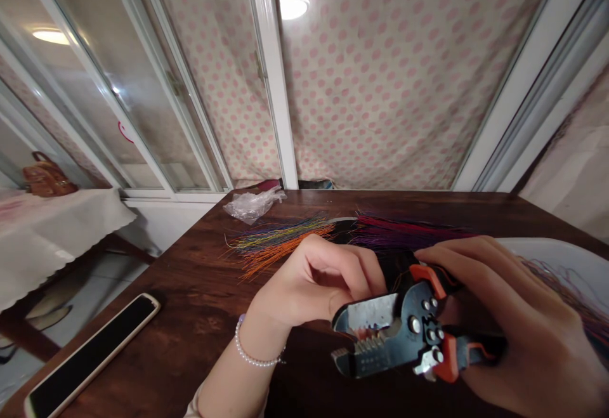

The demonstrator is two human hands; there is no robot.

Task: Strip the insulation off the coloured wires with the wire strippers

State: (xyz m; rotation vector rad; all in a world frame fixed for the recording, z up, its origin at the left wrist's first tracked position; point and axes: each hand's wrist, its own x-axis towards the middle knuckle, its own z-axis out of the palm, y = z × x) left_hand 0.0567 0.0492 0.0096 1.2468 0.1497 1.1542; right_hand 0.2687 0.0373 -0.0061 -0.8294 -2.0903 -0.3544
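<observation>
My right hand (514,323) is wrapped round the handles of a black and orange wire stripper (399,332), whose jaws point left and gape a little. My left hand (323,281), with a pearl bracelet on the wrist, is curled in a pinch just left of the jaws; what it pinches is too small to make out, perhaps a thin wire. Behind both hands a bundle of thin coloured wires (333,234) lies on the dark wooden table (200,291), fanning orange, yellow and green to the left and purple and red to the right.
A phone (90,358) lies face up near the table's left front edge. A crumpled clear plastic bag (252,205) sits at the far edge. A white basin (566,256) with wire strands stands at the right. A cloth-covered table (52,228) stands left, with windows behind.
</observation>
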